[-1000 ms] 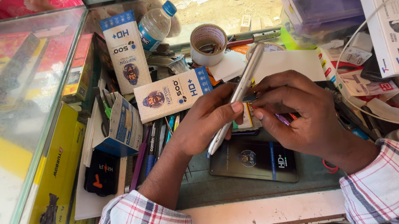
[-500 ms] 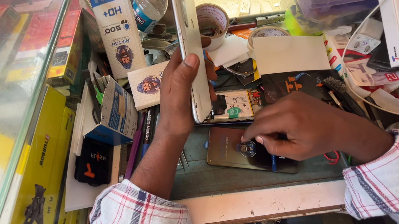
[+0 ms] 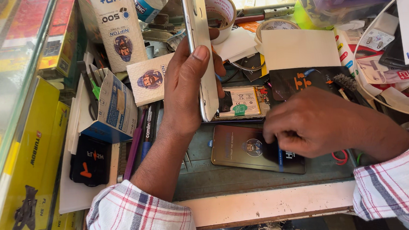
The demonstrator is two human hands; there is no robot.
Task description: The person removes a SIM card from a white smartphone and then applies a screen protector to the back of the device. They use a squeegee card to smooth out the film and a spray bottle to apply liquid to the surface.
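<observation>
Since half a second ago: little shifted, left hand (image 3: 184, 90) still clasping the white phone (image 3: 200, 53) on edge, right hand (image 3: 311, 125) still down on the dark flat pack (image 3: 249, 150).

Phone at upper centre of the frame, held upright on its thin edge, long axis running from the top border down toward centre, lower end just above the opened device with the white battery (image 3: 239, 103). Grip: thumb across the near face, fingers wrapped behind, closed firmly on the phone.

Right hand at centre right, fingers curled and pressed onto the right part of the dark flat pack; whether anything is pinched between them, cannot tell.

Packages by place:
- Upper left centre: one tall white box (image 3: 119, 28) with blue lettering and a round portrait mark, standing upright.
- Just below it: one smaller white box (image 3: 148, 80) with the same mark, lying tilted.
- Left of centre: one blue and white carton (image 3: 116, 108), open at the top.
- Far left: two yellow boxes (image 3: 25, 159) on edge, behind the glass pane (image 3: 3, 70).
- Upper centre: two tape rolls (image 3: 221, 7).
- Right of centre: one plain white card (image 3: 299, 47), one black card with orange print (image 3: 306, 80).

Two plaid sleeves along the bottom border.
</observation>
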